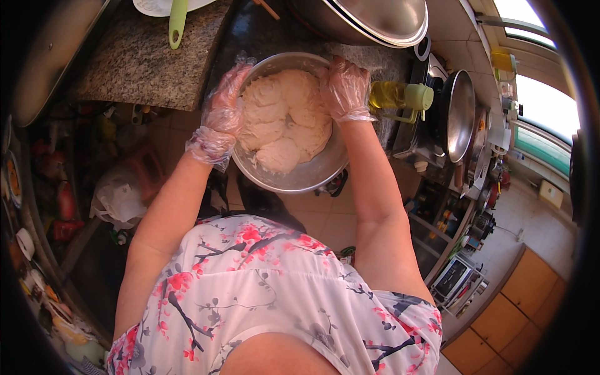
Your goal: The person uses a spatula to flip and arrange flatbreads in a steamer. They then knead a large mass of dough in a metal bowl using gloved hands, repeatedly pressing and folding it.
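A wide metal bowl is in front of me, partly beyond the counter's edge. In it lies pale, soft dough, in folded lobes around a small central dimple. My left hand, in a clear plastic glove, holds the bowl's left side. On the upper right, my right hand wears the same kind of glove and has its fingers curled over the rim, close to the dough. Its fingertips are hidden. Just right of that hand, a bottle of yellow oil with a light green cap and handle lies sideways in the view.
A large metal pot or basin stands behind the bowl. At the upper left, a green-handled utensil rests on a white plate on the granite counter. A frying pan sits on the stove at right. A white plastic bag is at lower left.
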The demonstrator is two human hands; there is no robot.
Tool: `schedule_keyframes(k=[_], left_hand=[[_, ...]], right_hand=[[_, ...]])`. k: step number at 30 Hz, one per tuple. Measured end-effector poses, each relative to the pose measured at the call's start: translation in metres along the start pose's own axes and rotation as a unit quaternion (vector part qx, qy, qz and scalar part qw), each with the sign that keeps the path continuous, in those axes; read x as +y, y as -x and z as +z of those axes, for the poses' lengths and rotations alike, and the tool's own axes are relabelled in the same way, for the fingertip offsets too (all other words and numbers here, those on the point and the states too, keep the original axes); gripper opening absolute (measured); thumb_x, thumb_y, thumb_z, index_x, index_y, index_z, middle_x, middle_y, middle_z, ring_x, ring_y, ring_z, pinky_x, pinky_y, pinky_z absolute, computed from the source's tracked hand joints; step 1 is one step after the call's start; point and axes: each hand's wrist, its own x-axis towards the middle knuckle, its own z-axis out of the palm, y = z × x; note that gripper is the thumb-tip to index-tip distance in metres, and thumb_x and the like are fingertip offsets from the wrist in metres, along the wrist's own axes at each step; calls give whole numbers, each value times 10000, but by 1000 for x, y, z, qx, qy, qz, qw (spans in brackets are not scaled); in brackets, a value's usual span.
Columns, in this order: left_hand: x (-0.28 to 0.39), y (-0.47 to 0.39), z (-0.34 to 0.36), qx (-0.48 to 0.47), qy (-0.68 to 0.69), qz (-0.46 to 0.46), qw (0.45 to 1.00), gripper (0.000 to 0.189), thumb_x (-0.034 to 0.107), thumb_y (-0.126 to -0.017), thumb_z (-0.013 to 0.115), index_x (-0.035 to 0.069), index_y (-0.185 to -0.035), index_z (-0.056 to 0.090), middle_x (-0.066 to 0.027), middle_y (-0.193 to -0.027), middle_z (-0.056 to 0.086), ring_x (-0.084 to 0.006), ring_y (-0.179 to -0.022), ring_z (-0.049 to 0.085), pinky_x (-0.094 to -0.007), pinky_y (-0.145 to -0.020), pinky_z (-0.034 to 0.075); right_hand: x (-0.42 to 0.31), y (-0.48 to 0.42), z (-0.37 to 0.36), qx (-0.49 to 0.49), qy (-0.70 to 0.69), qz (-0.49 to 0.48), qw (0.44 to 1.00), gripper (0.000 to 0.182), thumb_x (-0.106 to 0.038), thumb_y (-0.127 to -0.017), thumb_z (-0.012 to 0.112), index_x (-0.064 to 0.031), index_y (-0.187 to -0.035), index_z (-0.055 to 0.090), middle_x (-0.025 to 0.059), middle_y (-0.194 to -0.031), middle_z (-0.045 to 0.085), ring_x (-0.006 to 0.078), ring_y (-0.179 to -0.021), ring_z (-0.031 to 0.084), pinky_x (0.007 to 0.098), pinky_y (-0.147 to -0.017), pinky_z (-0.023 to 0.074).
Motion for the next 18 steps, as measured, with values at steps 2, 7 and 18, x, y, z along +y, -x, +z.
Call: schedule_keyframes(k=[2, 7, 18], left_hand=[[1, -1, 0, -2, 6, 0, 1000, 727, -168, -751, 483, 71, -1436, 533, -167, -1444, 548, -330, -1358, 519, -378, -1157, 408], [5, -1, 0, -1, 27, -22, 999, 680, -142, -784, 470, 80, -1420, 557, -194, -1458, 533, -357, -1365, 510, -400, -1151, 418], [4, -5, -2, -15, 2, -9, 1000, 717, -159, -765, 515, 79, -1442, 524, -159, -1463, 527, -328, -1382, 491, -380, -1175, 380]], right_hand=[[-2, -2, 3, 1, -8, 27, 1000, 304, -335, -868, 666, -56, -990, 658, 158, -887, 685, 344, -885, 660, 530, -867, 419], [-28, -21, -1, 20, -47, -5, 999, 361, -369, -885, 657, -46, -1046, 644, 151, -936, 692, 347, -931, 651, 532, -909, 409], [-19, -9, 6, -12, 38, 45, 998, 448, -395, -910, 624, -7, -1133, 626, 163, -1035, 688, 347, -1039, 624, 543, -967, 406]])
